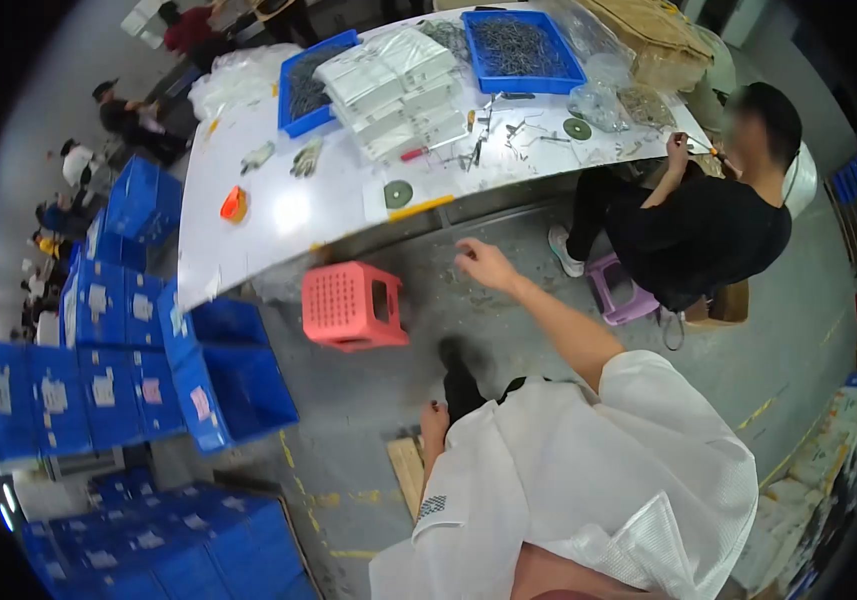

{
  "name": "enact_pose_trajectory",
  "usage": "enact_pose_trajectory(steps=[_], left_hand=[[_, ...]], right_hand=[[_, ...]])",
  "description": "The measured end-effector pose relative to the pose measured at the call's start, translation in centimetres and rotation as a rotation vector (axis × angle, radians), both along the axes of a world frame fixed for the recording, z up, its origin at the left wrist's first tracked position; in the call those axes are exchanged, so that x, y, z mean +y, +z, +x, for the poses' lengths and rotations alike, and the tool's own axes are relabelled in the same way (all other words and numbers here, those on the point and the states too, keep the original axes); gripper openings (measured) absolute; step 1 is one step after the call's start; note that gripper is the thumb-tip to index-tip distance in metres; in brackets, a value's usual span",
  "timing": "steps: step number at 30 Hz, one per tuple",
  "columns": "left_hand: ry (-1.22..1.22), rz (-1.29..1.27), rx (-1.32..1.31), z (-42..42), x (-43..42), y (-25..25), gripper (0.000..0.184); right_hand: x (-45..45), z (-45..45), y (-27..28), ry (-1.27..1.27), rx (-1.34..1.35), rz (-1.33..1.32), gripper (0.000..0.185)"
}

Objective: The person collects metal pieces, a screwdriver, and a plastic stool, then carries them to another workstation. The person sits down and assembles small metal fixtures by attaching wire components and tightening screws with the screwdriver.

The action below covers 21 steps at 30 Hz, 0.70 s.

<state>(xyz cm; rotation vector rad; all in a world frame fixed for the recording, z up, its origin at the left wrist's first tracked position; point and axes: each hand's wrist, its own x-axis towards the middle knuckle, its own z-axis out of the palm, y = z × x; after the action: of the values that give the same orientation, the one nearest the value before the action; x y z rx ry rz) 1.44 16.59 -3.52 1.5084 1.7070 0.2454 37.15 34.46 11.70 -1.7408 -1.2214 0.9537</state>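
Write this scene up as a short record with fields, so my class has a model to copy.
Left hand: left hand lowered beside the body; grip unclear
Right hand: right hand extended over the floor; nothing visible in it
Nearest seat: red stool, touching neither hand
Work surface: white table
On it: two blue trays of metal parts, stacked white packages, gloves
Nearby person: seated co-worker in black
Storage: blue bins stacked at picture left
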Motion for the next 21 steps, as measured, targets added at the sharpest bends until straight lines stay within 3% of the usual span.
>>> enact_pose_trajectory(steps=[2, 4, 7, 8, 9, 11, 13, 15, 18, 20, 21], left_hand=[[-0.1, 0.021, -0.05, 3.9, 10.1, -4.1, 0.044], [-0.335, 0.183, 0.045, 3.2, 18.6, -6.1, 0.041], [-0.393, 0.203, 0.144, 5.7, 29.8, -2.2, 0.034], [-0.364, 0.297, 0.086, 8.7, 34.0, -0.2, 0.032], [-0.385, 0.305, 0.08, 10.9, 37.2, 1.4, 0.032], [-0.474, 0.625, -0.049, 16.1, 44.0, 2.8, 0.032], [-0.661, 0.567, 0.158, 22.9, 51.0, 4.9, 0.035], [-0.764, 0.819, 0.07, 29.0, 56.7, 4.9, 0.042], [-0.861, 0.849, 0.184, 35.1, 61.6, 3.9, 0.046], [-0.972, 1.007, 0.331, 36.8, 64.6, 1.5, 0.044], [-0.989, 1.0, 0.313, 37.5, 65.4, 0.9, 0.044]], right_hand=[[5.7, 1.2, -2.9, 0.043, -0.028, 0.075, 0.048], [6.8, 0.1, -9.7, -0.024, -0.06, 0.061, 0.047], [3.1, 2.8, -20.0, -0.158, -0.406, -0.278, 0.048], [1.5, 4.6, -21.4, -0.187, -0.348, -0.491, 0.05], [-0.9, 6.0, -25.3, -0.21, -0.269, -0.587, 0.057], [-4.9, 8.6, -28.4, -0.238, -0.325, -0.679, 0.064], [-6.7, 11.2, -28.0, -0.275, -0.289, -0.805, 0.054], [-7.6, 14.7, -29.7, -0.328, -0.308, -0.895, 0.052], [-8.0, 13.2, -28.9, -0.51, -0.335, -0.973, 0.048], [-4.8, 11.4, -24.6, -0.986, 0.267, -0.611, 0.053], [-3.3, 10.5, -23.1, -1.007, 0.265, -0.621, 0.053]])
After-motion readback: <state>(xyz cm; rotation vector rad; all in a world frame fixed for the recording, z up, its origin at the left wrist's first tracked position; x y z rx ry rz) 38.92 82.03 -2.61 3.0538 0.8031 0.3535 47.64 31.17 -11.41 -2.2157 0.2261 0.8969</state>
